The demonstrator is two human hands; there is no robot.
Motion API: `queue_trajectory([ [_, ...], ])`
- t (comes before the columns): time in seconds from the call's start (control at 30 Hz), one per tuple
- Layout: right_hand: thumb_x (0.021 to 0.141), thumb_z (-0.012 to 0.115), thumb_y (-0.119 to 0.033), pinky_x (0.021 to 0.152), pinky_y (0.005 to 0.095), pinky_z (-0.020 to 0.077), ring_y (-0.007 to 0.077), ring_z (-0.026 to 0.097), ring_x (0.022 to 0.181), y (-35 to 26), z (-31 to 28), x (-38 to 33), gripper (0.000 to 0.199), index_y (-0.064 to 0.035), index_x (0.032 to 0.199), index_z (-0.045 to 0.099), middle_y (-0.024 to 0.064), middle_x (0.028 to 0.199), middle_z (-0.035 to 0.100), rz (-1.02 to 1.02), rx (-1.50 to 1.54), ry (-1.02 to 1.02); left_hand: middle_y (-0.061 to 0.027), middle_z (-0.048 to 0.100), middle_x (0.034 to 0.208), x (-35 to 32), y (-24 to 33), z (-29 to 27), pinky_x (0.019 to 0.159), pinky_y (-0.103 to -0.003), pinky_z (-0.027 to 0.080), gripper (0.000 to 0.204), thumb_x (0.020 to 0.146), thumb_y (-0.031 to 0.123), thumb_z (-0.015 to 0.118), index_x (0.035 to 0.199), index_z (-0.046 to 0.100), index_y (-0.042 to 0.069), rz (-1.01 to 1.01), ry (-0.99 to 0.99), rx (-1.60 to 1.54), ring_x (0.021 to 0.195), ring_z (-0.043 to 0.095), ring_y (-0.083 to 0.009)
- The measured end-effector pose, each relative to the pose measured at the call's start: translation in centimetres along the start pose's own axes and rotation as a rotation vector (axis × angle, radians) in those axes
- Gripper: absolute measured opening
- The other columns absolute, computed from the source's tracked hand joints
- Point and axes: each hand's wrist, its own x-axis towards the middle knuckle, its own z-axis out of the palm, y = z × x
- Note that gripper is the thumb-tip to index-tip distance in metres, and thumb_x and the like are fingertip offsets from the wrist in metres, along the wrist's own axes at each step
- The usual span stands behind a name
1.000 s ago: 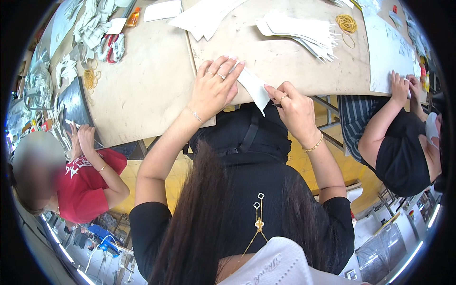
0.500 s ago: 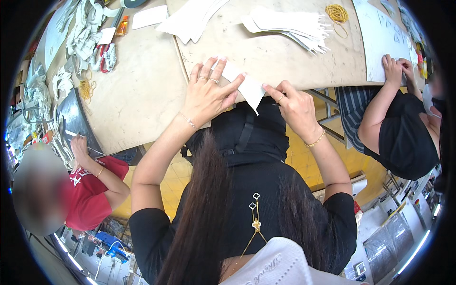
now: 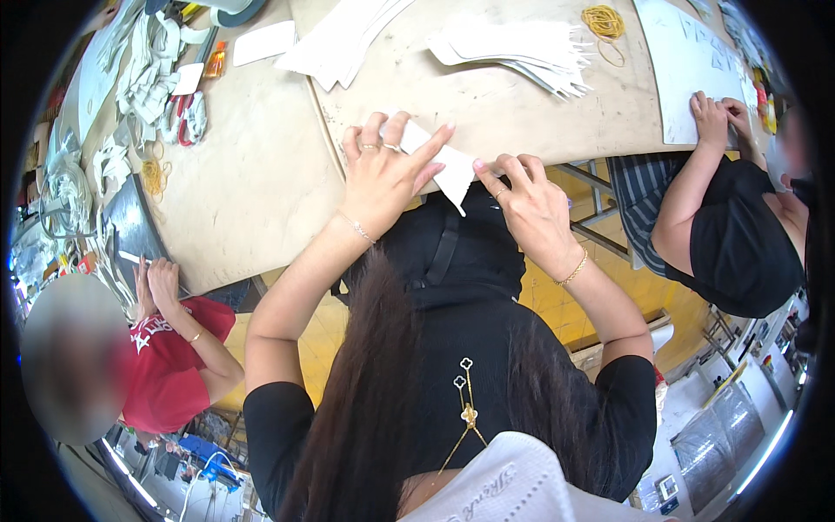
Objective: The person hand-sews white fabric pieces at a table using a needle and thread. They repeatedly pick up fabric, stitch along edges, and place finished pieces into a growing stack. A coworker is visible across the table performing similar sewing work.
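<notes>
My left hand point(image 3: 385, 174) lies flat over a white paper piece point(image 3: 448, 170) at the near edge of the brown table point(image 3: 261, 191), fingers spread, rings on two of them. My right hand point(image 3: 532, 207) pinches the same paper at its right corner with thumb and forefinger. The paper's lower point hangs past the table edge, above a black bag point(image 3: 452, 252) at my front. Both wrists carry thin bracelets.
Stacks of white paper strips point(image 3: 522, 52) and sheets point(image 3: 339, 48) lie farther back, with yellow rubber bands point(image 3: 604, 22). A person in red point(image 3: 165, 357) sits at the left; another in black point(image 3: 739, 235) works on a white sheet point(image 3: 687, 70) at the right.
Both hands have kept hold of the white paper and shifted slightly; the left fingers now spread wider over it. The view has tilted down a little.
</notes>
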Motion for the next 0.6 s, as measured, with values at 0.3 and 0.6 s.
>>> queue_trajectory([
  [0.3, 0.088, 0.076, -0.021, 0.075, 0.0435, 0.0548, 0.0349, 0.068, 0.094, -0.1, -0.8, -0.8, 0.043, -0.0043, 0.122, 0.056, 0.0156, 0.113, 0.061, 0.576, 0.517, 0.048, -0.0058, 0.065, 0.107, 2.8, -0.3, -2.0, 0.108, -0.05, 0.03, 0.023, 0.086, 0.026, 0.075, 0.104, 0.067, 0.014, 0.063, -0.188, -0.242, 0.108, 0.059, -0.023],
  [0.6, 0.088, 0.07, -0.002, 0.07, 0.0338, 0.0551, 0.0241, 0.065, 0.082, -2.8, -0.2, -0.7, 0.032, 0.0002, 0.116, 0.053, 0.0123, 0.127, 0.054, 0.535, 0.678, 0.067, -0.0102, 0.07, 0.077, 3.1, -0.9, -6.2, 0.1, -0.04, 0.032, 0.018, 0.085, 0.022, 0.077, 0.094, 0.07, 0.008, -0.107, -0.432, -0.625, 0.076, 0.062, -0.0255],
])
